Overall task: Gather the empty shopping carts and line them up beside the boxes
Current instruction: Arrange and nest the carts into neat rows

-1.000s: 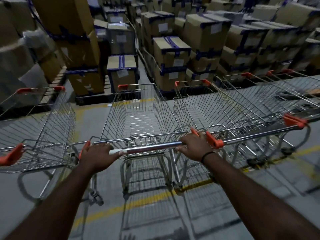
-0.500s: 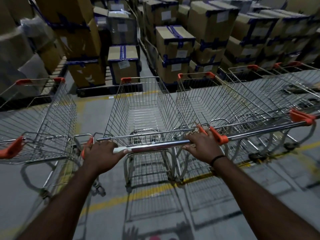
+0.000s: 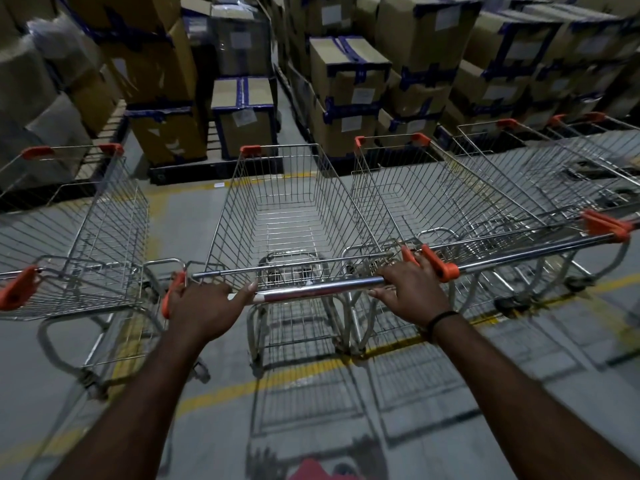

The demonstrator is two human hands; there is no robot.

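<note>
An empty wire shopping cart (image 3: 287, 209) with orange corner caps stands straight ahead, nose toward the stacked cardboard boxes (image 3: 346, 95). My left hand (image 3: 204, 306) grips the left end of its chrome handle bar (image 3: 318, 289), and my right hand (image 3: 412, 292) grips the right end. Another empty cart (image 3: 429, 199) stands close against its right side, with more carts (image 3: 554, 174) beyond it. A separate empty cart (image 3: 90, 237) stands to the left with a gap between.
Taped brown boxes on dark pallets (image 3: 207, 171) fill the whole back of the view, with a narrow aisle (image 3: 287, 109) between stacks. Yellow floor lines (image 3: 242, 389) cross the grey concrete under the carts.
The cart has rolled forward toward the boxes with both hands on its handle, drawing level with the cart on its right. The boxes appear closer.
</note>
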